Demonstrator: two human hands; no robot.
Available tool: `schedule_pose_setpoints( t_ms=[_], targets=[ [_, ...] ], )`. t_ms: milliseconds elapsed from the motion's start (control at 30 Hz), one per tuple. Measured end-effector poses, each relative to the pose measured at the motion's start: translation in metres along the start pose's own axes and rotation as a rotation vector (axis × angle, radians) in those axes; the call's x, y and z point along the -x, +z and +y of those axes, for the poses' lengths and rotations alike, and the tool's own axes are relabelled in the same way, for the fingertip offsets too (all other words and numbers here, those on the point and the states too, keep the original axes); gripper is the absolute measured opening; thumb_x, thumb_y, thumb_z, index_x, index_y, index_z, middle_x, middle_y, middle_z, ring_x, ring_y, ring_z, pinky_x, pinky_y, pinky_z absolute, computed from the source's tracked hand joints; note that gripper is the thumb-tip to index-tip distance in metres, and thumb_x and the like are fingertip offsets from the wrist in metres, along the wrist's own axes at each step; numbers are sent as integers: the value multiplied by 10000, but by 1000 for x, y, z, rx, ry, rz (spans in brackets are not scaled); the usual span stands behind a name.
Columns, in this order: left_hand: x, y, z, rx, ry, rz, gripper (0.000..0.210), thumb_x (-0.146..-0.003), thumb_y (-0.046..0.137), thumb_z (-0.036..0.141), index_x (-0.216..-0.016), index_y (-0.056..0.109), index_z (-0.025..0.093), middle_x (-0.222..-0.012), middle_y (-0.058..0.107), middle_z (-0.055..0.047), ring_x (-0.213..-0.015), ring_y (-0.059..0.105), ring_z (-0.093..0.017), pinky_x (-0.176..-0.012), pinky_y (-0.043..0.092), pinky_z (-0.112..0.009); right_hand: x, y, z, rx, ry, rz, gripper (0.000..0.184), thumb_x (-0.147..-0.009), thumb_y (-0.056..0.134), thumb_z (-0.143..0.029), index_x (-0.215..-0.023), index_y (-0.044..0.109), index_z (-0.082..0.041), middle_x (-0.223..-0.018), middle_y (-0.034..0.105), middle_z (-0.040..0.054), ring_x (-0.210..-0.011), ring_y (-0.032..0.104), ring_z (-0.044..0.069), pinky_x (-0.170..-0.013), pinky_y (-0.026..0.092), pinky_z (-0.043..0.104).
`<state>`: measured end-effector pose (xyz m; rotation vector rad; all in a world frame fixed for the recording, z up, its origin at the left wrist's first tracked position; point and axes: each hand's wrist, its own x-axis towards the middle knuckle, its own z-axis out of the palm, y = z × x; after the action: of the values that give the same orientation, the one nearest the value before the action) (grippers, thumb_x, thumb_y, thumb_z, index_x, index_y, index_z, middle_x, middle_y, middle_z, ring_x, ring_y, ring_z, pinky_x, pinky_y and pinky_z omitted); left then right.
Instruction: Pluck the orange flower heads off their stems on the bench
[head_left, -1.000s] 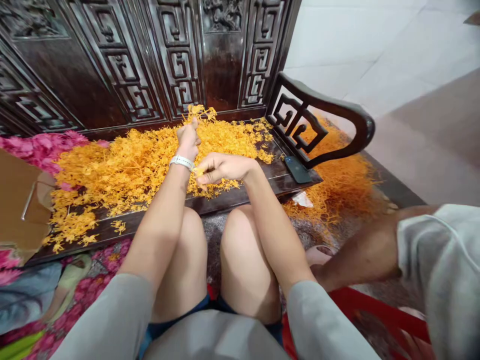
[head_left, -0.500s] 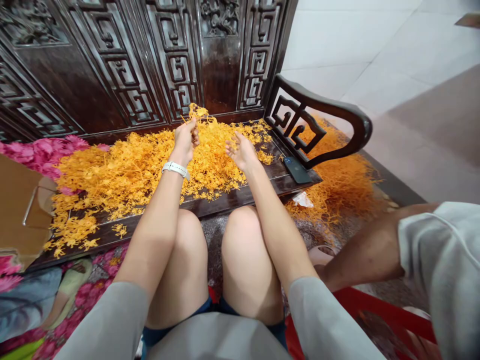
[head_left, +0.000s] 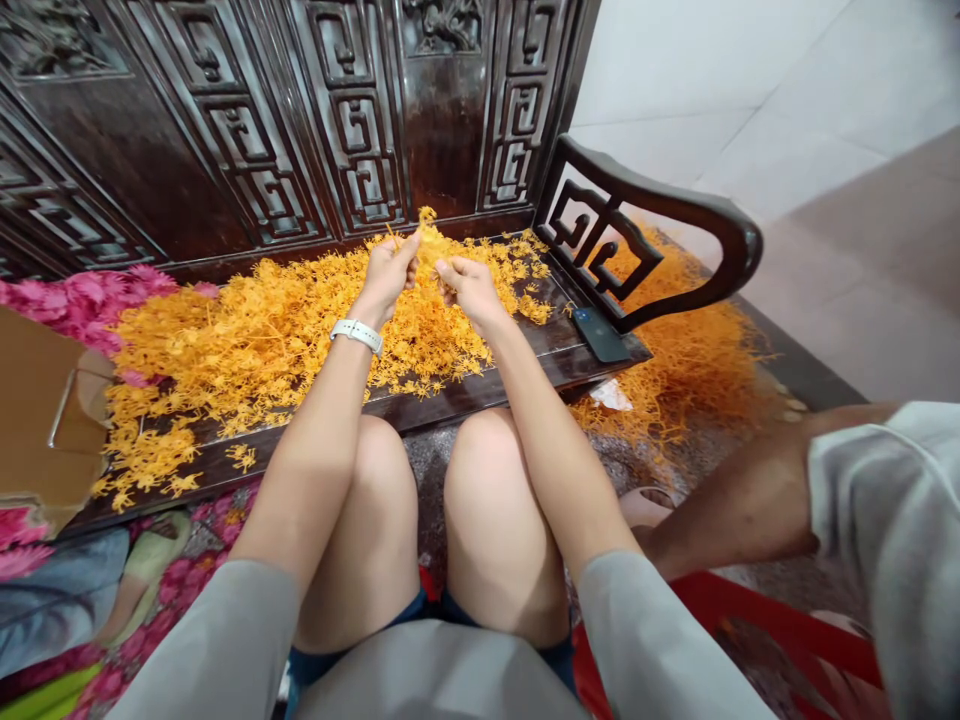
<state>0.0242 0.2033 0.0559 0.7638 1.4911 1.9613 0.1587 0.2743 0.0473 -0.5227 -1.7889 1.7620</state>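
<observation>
Above a heap of small orange artificial flower pieces [head_left: 262, 320] on the dark wooden bench [head_left: 405, 408], both my hands are raised close together. My left hand [head_left: 388, 278], with a white band on its wrist, is closed on an orange artificial flower piece [head_left: 428, 238] that stands up past its thumb. A thin orange stem sticks out behind these fingers. From the other side, my right hand [head_left: 471, 288] pinches at the same piece with thumb and index finger. What exactly lies between the right fingertips is too small to tell.
A dark phone [head_left: 600, 335] lies near the bench's carved armrest [head_left: 697, 215]. Beyond it, orange stems [head_left: 675, 370] are heaped on the floor. Pink artificial flowers [head_left: 90, 310] and a cardboard box [head_left: 45, 410] are at left. Other people's legs [head_left: 750, 500] flank me on both sides.
My right hand has gone from spread fingers to a pinch and moved left to the flower piece. My left hand has shifted slightly right, still holding it.
</observation>
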Motion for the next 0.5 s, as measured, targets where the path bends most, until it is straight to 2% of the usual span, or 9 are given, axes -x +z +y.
schedule_pose_setpoints(
  t_ms=[167,267,367,500],
  targets=[
    [-3,7,2,98,125,162,425,-970,796,263,-701,469,215,-592,435,54,-487,393,-82,-493,319,-214,10,1,-18,-133,63,-473,406,-1045,720,-456,-806,557,-172,-580,461,-65,-507,374,59,-507,316,196],
    [-3,15,4,113,164,204,420,-962,813,302,-709,490,216,-601,444,49,-512,433,-92,-514,354,-219,13,1,-23,-250,84,-669,422,-1033,740,-445,-797,517,-176,-568,437,-80,-489,344,45,-493,281,182],
    [-1,22,9,129,181,222,452,-924,859,440,-731,513,224,-624,467,41,-542,466,-103,-536,399,-232,15,0,-21,-330,75,-781,444,-1011,767,-444,-786,486,-185,-557,422,-90,-478,322,42,-480,258,178],
    [6,28,23,149,159,248,475,-882,850,618,-828,573,236,-678,519,21,-604,535,-124,-561,452,-246,17,1,-21,-417,7,-835,524,-972,798,-516,-750,452,-192,-540,405,-100,-464,301,39,-481,259,179]
  ],
)
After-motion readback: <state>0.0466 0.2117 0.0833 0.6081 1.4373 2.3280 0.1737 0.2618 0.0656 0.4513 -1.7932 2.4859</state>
